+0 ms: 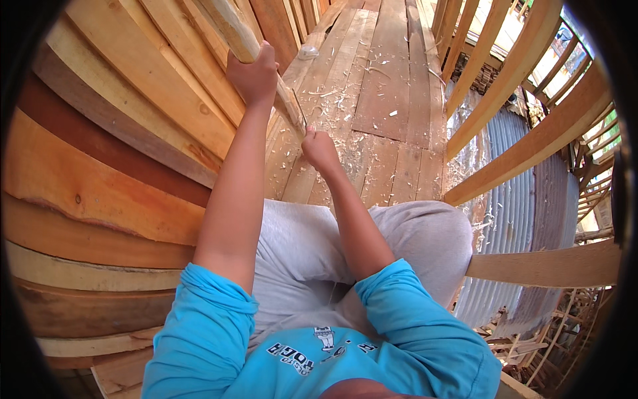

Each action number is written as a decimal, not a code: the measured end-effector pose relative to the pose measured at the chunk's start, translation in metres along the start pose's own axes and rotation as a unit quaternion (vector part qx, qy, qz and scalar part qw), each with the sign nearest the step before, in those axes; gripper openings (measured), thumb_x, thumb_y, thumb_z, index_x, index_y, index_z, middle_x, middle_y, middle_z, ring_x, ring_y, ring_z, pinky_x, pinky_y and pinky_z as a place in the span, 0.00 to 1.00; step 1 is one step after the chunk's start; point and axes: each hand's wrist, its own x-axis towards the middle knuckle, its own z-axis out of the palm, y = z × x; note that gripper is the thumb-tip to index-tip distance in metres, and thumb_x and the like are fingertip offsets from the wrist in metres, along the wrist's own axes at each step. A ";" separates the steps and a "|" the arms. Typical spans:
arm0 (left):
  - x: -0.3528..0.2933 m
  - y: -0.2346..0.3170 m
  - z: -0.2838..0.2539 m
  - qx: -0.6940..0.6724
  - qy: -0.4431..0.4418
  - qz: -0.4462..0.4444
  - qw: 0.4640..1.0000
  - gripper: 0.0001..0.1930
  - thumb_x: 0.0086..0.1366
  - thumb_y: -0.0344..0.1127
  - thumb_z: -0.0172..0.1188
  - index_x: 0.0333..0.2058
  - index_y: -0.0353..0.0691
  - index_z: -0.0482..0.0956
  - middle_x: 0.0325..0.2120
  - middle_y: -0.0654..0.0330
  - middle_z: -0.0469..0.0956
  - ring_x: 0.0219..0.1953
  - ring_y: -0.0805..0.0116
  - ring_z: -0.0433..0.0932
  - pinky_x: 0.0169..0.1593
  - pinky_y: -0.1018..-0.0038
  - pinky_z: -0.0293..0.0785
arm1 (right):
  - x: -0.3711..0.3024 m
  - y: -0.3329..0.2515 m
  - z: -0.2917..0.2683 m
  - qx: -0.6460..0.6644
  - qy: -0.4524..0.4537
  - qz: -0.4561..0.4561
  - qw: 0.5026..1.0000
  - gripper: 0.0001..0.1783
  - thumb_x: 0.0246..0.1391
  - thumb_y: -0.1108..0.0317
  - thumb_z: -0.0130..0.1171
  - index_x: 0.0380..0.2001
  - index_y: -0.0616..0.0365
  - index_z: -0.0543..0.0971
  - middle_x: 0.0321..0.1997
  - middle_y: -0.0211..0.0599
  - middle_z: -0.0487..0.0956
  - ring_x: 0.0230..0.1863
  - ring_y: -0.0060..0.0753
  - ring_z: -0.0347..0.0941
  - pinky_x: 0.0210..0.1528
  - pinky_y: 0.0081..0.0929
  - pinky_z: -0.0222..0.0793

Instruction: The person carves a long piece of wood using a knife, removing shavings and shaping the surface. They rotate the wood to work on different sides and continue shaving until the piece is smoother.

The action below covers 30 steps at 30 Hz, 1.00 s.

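Nearest are the sleeves of a bright blue printed shirt [425, 326], rolled to the elbows, and the bent legs in pale grey cloth trousers [425, 233]. Beyond the knees, the right hand [320, 149] is curled in a clamped grip on a thin, dark, blade-like strip [299, 106], beside the near end of a long, pale, round wooden pole [286, 101]; whether its fingers also press the pole cannot be told. Farther along, the left hand [252, 76] has its grip wrapped round the pole, which slants up and leftward above the floor.

The floor [379, 169] is of brown wooden planks, scattered with pale, curled wood shavings [393, 113]. Orange-brown and reddish wooden boards [100, 199] line the left side in close rows. To the right stand spaced, light wooden slats [531, 153]; past them lie grey-blue corrugated metal sheets [512, 186].
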 end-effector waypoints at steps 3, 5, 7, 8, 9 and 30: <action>-0.002 0.004 -0.006 -0.001 -0.001 0.007 1.000 0.13 0.58 0.28 0.60 0.38 0.28 0.70 0.22 0.56 0.75 0.17 0.70 0.74 0.24 0.73 0.73 | -0.012 -0.019 -0.007 0.017 0.033 -0.024 0.999 0.26 0.66 0.56 0.39 0.41 0.73 0.76 0.38 0.69 0.78 0.45 0.68 0.75 0.49 0.51 0.69; -0.001 0.003 -0.010 -0.001 0.003 0.005 1.000 0.13 0.59 0.28 0.60 0.38 0.28 0.69 0.22 0.56 0.75 0.17 0.70 0.74 0.23 0.73 0.74 | -0.013 -0.020 -0.005 0.042 0.047 -0.039 0.997 0.27 0.66 0.55 0.41 0.48 0.72 0.73 0.41 0.69 0.78 0.48 0.66 0.75 0.51 0.50 0.69; 0.005 -0.002 -0.020 0.004 0.013 -0.008 1.000 0.12 0.59 0.29 0.60 0.38 0.28 0.69 0.22 0.55 0.75 0.18 0.70 0.74 0.23 0.73 0.74 | -0.014 -0.018 0.000 0.040 0.035 -0.066 0.996 0.27 0.65 0.53 0.44 0.54 0.68 0.70 0.44 0.67 0.78 0.50 0.63 0.75 0.52 0.48 0.69; 0.008 -0.005 -0.026 -0.004 0.025 -0.010 1.000 0.12 0.60 0.29 0.60 0.37 0.29 0.69 0.22 0.55 0.74 0.18 0.70 0.75 0.23 0.72 0.75 | -0.013 -0.016 0.004 0.040 0.029 -0.080 0.996 0.29 0.64 0.53 0.45 0.57 0.67 0.68 0.45 0.66 0.78 0.51 0.62 0.75 0.53 0.47 0.69; 0.012 -0.007 -0.033 -0.011 0.038 -0.011 0.999 0.12 0.60 0.29 0.60 0.37 0.29 0.68 0.22 0.55 0.74 0.19 0.70 0.75 0.23 0.72 0.75 | -0.012 -0.015 0.008 0.034 0.029 -0.104 0.994 0.28 0.64 0.51 0.47 0.57 0.63 0.70 0.45 0.64 0.78 0.50 0.60 0.75 0.52 0.44 0.69; -0.039 0.096 -0.228 0.244 -0.317 0.055 0.915 0.45 0.58 0.28 0.56 0.69 0.45 0.39 0.67 0.47 0.52 0.67 0.50 0.58 0.66 0.56 0.58 | 0.009 -0.005 0.049 0.000 -0.014 -0.144 0.989 0.30 0.61 0.49 0.53 0.59 0.56 0.72 0.43 0.59 0.80 0.48 0.57 0.77 0.50 0.41 0.72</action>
